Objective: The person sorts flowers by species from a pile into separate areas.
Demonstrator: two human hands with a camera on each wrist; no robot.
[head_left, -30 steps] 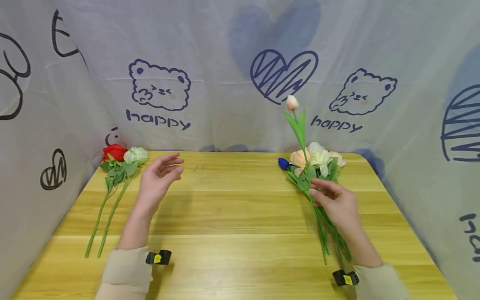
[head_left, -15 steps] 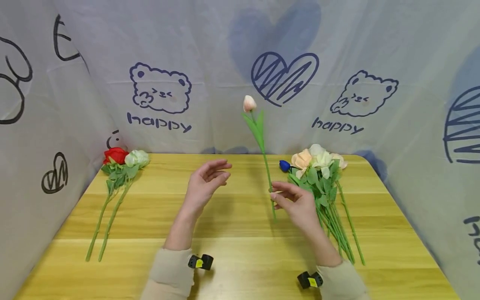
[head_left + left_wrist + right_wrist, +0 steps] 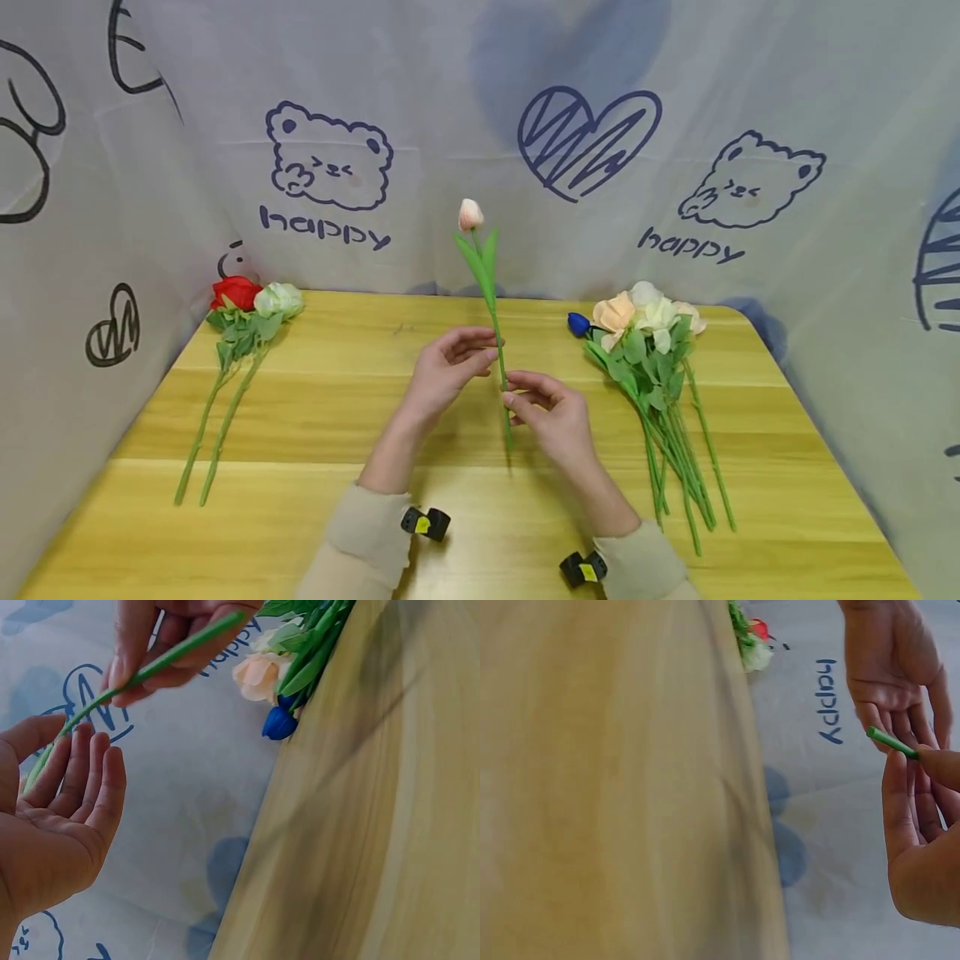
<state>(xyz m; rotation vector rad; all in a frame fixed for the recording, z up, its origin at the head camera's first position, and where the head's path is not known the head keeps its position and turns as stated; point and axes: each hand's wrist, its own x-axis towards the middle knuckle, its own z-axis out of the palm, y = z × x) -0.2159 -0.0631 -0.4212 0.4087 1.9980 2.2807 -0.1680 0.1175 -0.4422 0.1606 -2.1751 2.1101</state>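
A pale pink tulip (image 3: 471, 217) with a green stem stands nearly upright above the middle of the table in the head view. Low on its stem, my right hand (image 3: 553, 417) pinches it between thumb and fingertips. Higher up, just below the leaves, my left hand (image 3: 450, 371) has thumb and index fingertip on either side of the stem. The left wrist view shows the green stem (image 3: 180, 651) running from one hand to the other. In the right wrist view the cut stem end (image 3: 889, 740) sticks out past the right hand's fingers.
At the right of the wooden table (image 3: 322, 533) lies a bunch of peach and cream flowers (image 3: 652, 317) with a blue tulip (image 3: 578, 324). A red rose (image 3: 236, 293) and a pale green-white flower (image 3: 279, 300) lie at the left. Printed cloth (image 3: 450, 183) encloses the table's back and sides.
My right hand has carried the pink tulip left from the bunch to the middle. My left hand has come right from beside the red rose to the tulip's stem.
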